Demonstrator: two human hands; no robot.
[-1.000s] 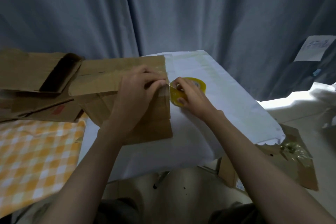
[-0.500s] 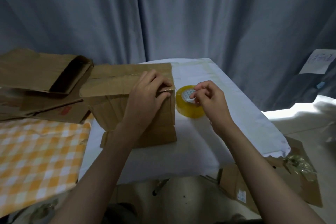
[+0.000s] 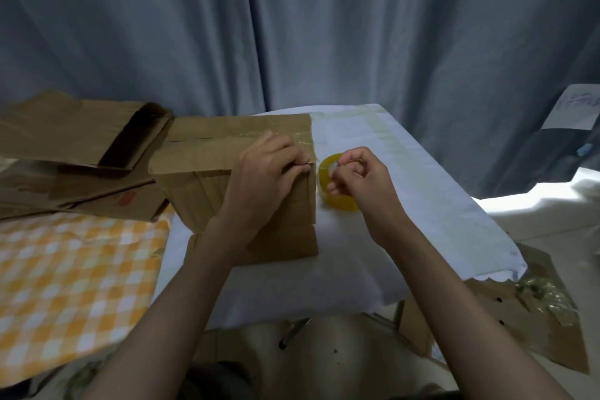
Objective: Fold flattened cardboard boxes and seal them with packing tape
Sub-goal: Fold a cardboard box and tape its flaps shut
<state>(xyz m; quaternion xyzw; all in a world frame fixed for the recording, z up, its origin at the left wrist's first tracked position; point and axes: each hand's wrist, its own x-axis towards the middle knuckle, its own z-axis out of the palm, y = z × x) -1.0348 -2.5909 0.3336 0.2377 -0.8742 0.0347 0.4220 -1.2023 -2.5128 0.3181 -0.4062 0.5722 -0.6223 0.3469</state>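
A folded brown cardboard box (image 3: 227,153) stands on the white-covered table (image 3: 422,204), with clear tape along its top seam. My left hand (image 3: 263,178) lies on the box's right end. Its bent fingers and thumb pinch a shiny tape strip (image 3: 306,166) at the upper right edge. A yellow tape roll (image 3: 337,201) stands on the table just right of the box. My right hand (image 3: 360,178) is over the roll with its fingers curled onto the roll's top rim. The hand hides much of the roll.
Flattened cardboard boxes (image 3: 74,140) are stacked at the left, above an orange-and-white checked cloth (image 3: 71,279). Torn cardboard with crumpled tape (image 3: 532,305) lies on the floor at the lower right. A grey curtain (image 3: 292,26) hangs behind the table.
My right hand set the roll down on the table beside the box and now curls over its rim. My left hand stayed at the box's right edge. The camera tilted upward.
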